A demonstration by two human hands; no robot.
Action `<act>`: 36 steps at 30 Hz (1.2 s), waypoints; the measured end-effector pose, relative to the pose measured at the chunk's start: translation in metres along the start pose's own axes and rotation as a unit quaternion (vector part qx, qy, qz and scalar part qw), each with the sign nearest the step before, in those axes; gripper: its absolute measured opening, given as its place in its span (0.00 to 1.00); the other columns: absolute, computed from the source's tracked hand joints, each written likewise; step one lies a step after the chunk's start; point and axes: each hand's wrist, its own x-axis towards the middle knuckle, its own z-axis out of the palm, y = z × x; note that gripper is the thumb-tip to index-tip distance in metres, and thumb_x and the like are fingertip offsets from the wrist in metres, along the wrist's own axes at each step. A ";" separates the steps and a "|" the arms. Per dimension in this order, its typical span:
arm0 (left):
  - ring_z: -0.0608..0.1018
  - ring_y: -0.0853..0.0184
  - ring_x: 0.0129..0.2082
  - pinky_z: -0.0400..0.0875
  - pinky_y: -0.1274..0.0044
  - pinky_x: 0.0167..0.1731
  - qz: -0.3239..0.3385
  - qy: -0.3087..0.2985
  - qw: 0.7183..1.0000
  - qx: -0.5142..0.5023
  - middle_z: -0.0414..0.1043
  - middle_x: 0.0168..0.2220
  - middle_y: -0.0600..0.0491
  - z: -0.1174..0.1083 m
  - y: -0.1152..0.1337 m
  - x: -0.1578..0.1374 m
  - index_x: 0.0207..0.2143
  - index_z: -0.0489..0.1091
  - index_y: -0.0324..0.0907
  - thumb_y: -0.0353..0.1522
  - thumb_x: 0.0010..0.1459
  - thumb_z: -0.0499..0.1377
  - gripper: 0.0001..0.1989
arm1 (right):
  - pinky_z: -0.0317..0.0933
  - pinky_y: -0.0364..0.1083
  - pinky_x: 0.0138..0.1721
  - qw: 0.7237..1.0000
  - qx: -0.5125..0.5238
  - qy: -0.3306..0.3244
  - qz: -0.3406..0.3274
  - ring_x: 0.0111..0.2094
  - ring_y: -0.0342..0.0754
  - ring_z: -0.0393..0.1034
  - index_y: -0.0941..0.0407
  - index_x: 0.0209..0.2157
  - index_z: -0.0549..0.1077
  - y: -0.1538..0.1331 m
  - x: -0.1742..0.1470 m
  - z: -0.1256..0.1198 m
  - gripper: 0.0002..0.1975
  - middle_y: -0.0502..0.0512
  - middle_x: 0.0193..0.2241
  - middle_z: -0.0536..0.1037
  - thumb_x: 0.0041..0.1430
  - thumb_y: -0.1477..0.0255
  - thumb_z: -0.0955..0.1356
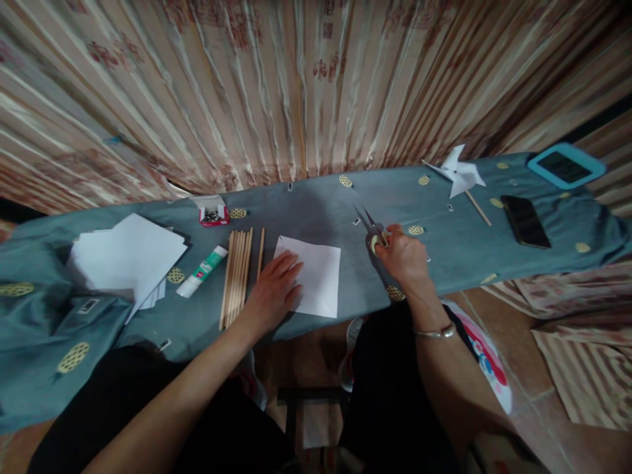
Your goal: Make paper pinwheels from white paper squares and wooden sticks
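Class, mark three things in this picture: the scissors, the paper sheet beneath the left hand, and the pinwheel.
Scissors (pixel 374 243): head view, on the pale handle.
Paper sheet (pixel 318 280): head view, on its uncovered part.
Pinwheel (pixel 459 174): head view, near the centre of its blades.

Here the counter (pixel 306 204) is draped in grey-green cloth (pixel 447 247); at frame left, paper sheets (pixel 128 250), a red box (pixel 214 214), glue stick (pixel 202 271) and wooden sticks (pixel 237 276) are laid out; centre, a square sheet (pixel 318 280); right, a pinwheel (pixel 459 174), phone (pixel 526 222), blue-rimmed device (pixel 567 165).
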 end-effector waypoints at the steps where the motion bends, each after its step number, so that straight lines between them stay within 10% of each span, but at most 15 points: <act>1: 0.60 0.50 0.66 0.58 0.54 0.63 0.000 -0.017 1.000 0.019 0.63 0.61 0.39 0.003 0.004 -0.003 0.56 0.66 0.37 0.32 0.63 0.53 0.20 | 0.67 0.54 0.37 1.000 -0.008 -0.005 0.003 0.35 0.63 0.77 0.65 0.50 0.71 -0.001 0.000 -0.001 0.21 0.70 0.33 0.81 0.60 0.66 0.66; 22: 0.54 0.48 0.68 0.54 0.56 0.64 0.031 -0.060 0.980 0.190 0.53 0.67 0.36 0.029 0.038 -0.046 0.63 0.56 0.34 0.37 0.62 0.59 0.31 | 0.66 0.54 0.39 0.998 -0.014 -0.058 0.002 0.39 0.62 0.77 0.60 0.41 0.77 0.003 0.000 -0.014 0.14 0.68 0.35 0.81 0.61 0.66 0.66; 30: 0.59 0.47 0.66 0.53 0.57 0.64 0.031 -0.058 0.976 0.209 0.58 0.65 0.34 0.032 0.040 -0.045 0.62 0.57 0.32 0.41 0.60 0.60 0.33 | 0.57 0.54 0.62 0.917 0.220 -0.025 -0.332 0.60 0.53 0.64 0.58 0.57 0.69 -0.092 -0.042 0.019 0.21 0.63 0.59 0.71 0.67 0.70 0.59; 36: 0.62 0.48 0.64 0.54 0.57 0.63 0.021 -0.040 0.982 0.183 0.64 0.61 0.35 0.033 0.043 -0.044 0.59 0.61 0.32 0.40 0.59 0.61 0.30 | 0.51 0.58 0.65 0.918 0.216 -0.060 -0.326 0.66 0.56 0.55 0.62 0.60 0.66 -0.119 -0.044 0.047 0.25 0.67 0.64 0.63 0.67 0.64 0.60</act>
